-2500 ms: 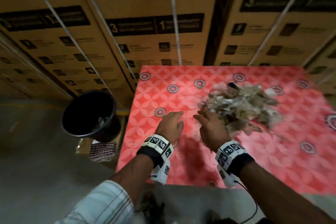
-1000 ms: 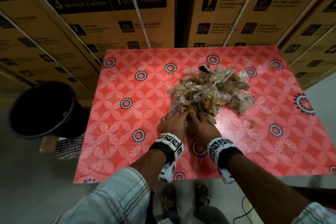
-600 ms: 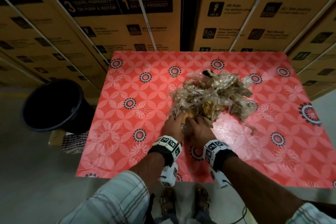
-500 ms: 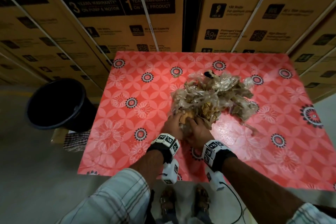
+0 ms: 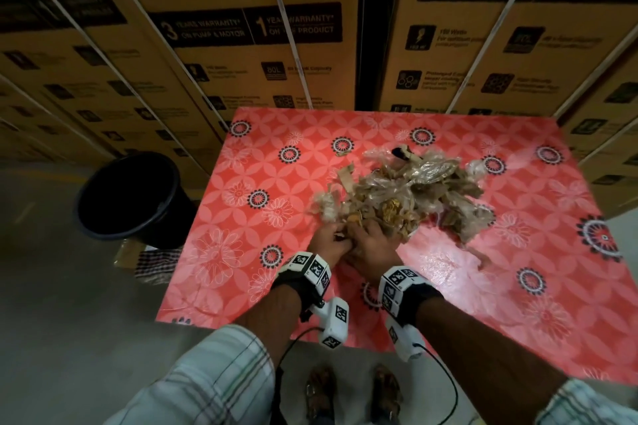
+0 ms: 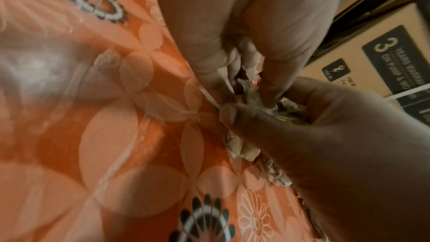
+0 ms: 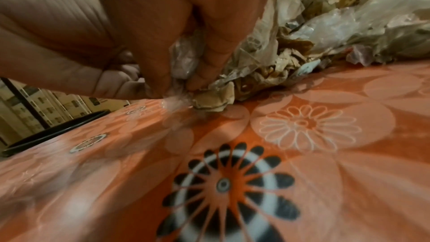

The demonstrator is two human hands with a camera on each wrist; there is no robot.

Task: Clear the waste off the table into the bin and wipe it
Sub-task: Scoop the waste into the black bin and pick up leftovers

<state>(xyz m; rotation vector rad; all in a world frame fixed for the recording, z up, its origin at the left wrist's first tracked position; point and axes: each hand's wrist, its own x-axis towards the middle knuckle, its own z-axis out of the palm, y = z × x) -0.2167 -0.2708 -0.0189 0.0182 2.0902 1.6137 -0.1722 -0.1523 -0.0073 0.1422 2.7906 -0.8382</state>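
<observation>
A pile of waste (image 5: 407, 193), crumpled clear plastic and brown paper scraps, lies on the red flowered table (image 5: 241, 252). Both hands work side by side at its near edge. My left hand (image 5: 340, 233) curls its fingers round scraps (image 6: 246, 87). Touching it on the right, my right hand (image 5: 367, 231) pinches a wad of clear plastic and paper (image 7: 184, 58). The rest of the heap (image 7: 325, 34) spreads beyond the right hand. A black bin (image 5: 131, 197) stands on the floor off the table's left edge.
Stacked cardboard cartons (image 5: 276, 45) wall in the far side of the table. A checked cloth (image 5: 155, 264) lies on the floor by the bin's base. The bin's rim (image 7: 58, 126) shows past the table's left edge. My feet stand at the near edge.
Both hands have come to the near edge of the pile and curled their fingers into the scraps. The pile's near part has been drawn slightly toward me.
</observation>
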